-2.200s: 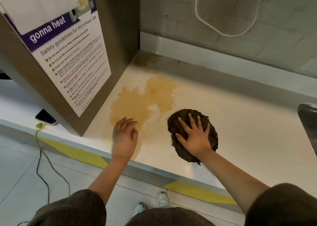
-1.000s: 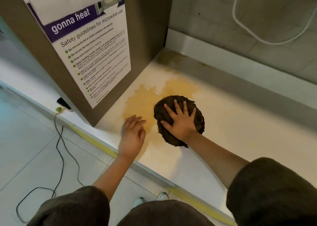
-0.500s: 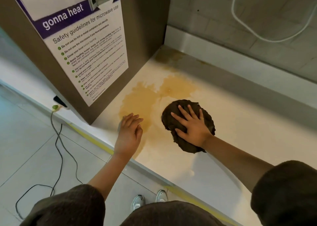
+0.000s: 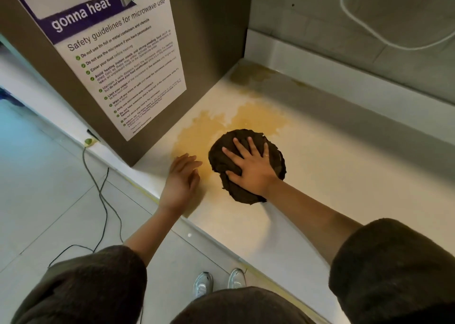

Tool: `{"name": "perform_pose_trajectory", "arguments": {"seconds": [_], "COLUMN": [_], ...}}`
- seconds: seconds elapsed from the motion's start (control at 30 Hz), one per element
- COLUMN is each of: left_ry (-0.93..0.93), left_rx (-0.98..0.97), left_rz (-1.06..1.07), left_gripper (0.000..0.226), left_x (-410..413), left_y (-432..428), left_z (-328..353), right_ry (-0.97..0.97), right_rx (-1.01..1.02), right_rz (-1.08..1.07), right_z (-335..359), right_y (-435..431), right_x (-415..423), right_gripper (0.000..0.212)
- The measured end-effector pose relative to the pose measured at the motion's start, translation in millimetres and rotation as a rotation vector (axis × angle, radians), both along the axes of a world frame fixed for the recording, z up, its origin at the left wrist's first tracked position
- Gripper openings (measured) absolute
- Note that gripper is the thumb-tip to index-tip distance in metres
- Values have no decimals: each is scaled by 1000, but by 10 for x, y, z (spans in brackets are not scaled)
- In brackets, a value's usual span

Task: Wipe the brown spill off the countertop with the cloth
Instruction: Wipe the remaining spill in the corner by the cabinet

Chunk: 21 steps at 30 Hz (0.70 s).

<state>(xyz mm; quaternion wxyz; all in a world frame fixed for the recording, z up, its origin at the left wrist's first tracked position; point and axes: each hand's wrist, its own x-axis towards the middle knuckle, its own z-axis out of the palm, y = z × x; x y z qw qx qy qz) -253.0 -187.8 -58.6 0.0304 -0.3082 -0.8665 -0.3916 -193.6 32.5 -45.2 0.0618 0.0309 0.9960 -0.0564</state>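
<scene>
We press our right hand (image 4: 251,168), fingers spread flat, down on the cloth (image 4: 246,166), not clamped round it, so the whole palm bears on it as it rubs; our left hand (image 4: 181,181) lies open and empty on the counter (image 4: 344,176) near the front edge, likely to steady us. The spill (image 4: 221,129) spreads from under the cloth's far side toward the back left corner by the cabinet (image 4: 209,40), its near edge running between our hands; most of it looks unwiped, we judge.

Dark brown sleeves (image 4: 394,262), silver shoes (image 4: 203,284)
</scene>
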Motion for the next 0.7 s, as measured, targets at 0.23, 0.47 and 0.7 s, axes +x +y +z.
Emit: {"name": "perform_pose_trajectory", "arguments": {"seconds": [0.23, 0.47, 0.7], "left_ry": [44, 42, 53], "left_rx": [7, 34, -32], "left_rz": [42, 61, -48], "left_gripper": [35, 38, 37], "left_x": [-22, -228, -500], "left_y": [-13, -234, -502], "left_z": [27, 159, 151], "right_ry": [1, 11, 19], "right_rx": [-28, -3, -29], "right_rz": [109, 290, 283], "right_z": [-11, -23, -50], "right_y": [104, -26, -467], "right_x": [863, 1138, 898], "right_gripper": [65, 66, 65]}}
